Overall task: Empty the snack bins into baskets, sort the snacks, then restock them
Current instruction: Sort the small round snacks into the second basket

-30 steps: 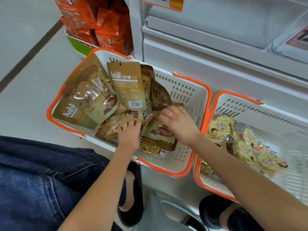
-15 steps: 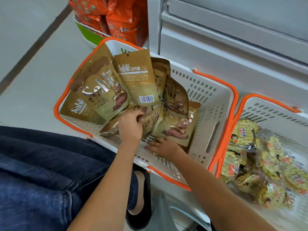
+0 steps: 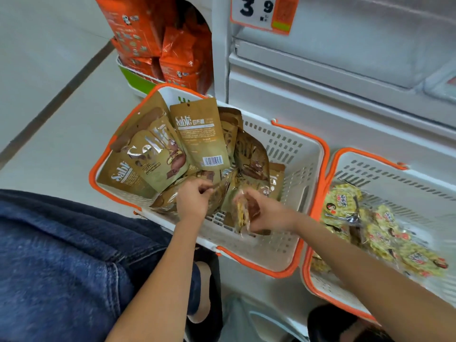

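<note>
Centrally, right hand point(image 3: 267, 213) pinches a small snack pack point(image 3: 243, 213), blurred, long axis roughly vertical in frame, upper end near the fingertips, lower end hanging toward the near wall of the left basket point(image 3: 296, 154). Left hand point(image 3: 193, 199) has fingers curled round the edge of a brown pouch point(image 3: 170, 198) lying low in the same basket. Other Sable pouches point(image 3: 199, 134) lean fanned against the basket's upper-left walls, tops pointing up-left to up. Right half of that basket floor is bare slotted plastic, open room there. Right basket point(image 3: 385, 169), touching the left one rim to rim, holds yellow packs point(image 3: 345, 206) heaped toward its left side. Both sit on pale floor point(image 3: 49, 70) against a white shelf base point(image 3: 320, 95). Orange bags point(image 3: 158, 40) stacked upper left; price tag point(image 3: 261, 11) at top. Jeans point(image 3: 61, 267) lower left.
</note>
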### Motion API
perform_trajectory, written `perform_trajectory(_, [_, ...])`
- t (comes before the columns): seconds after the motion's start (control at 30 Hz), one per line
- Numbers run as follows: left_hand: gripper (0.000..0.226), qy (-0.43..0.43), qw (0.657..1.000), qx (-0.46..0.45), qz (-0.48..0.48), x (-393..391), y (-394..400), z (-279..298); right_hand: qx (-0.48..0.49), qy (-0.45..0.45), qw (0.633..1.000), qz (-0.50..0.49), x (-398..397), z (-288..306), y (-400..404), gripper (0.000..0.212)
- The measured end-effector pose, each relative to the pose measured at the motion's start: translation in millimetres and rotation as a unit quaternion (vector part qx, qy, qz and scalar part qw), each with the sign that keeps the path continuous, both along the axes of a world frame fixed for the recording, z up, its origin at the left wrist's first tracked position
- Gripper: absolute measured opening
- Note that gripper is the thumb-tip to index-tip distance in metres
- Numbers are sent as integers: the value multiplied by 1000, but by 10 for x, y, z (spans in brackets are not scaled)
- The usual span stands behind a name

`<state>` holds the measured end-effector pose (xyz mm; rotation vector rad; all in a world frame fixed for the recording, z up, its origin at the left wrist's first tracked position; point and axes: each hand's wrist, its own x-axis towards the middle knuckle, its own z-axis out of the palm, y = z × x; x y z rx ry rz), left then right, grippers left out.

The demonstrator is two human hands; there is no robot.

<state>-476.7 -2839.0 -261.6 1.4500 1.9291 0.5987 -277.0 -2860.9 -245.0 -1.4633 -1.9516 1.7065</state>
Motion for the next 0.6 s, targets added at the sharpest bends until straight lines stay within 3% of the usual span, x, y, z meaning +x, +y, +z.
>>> perform_trajectory(0.1, [13,-6,999,53,8,223,-83,252,41,61,987,-143,235,457,-173,66])
perform_trajectory(0.17, [21,-96,993,56,-32,521,-153,529,121,24,963,-241,374,679,-321,67])
perform_trajectory(0.23, [33,-288,947,-82,-118,865,-222,832,190,-66,926,-318,510,855,-466,72])
perform_trajectory(0.3, [33,-371,876,-225,-209,1177,-326,1020,182,-149,905,-356,692,980,-581,59])
perform_trajectory(0.4, [42,-312,860,-260,-308,1550,-532,978,117,-212,894,-377,1076,1064,-746,45])
perform_trajectory(0.5, [38,-265,874,-268,-308,1710,-720,728,108,-263,851,-442,1532,896,-966,50])
perform_trajectory(0.6, [30,-152,910,-178,-343,1705,-806,501,18,-294,854,-430,1785,526,-1180,81])
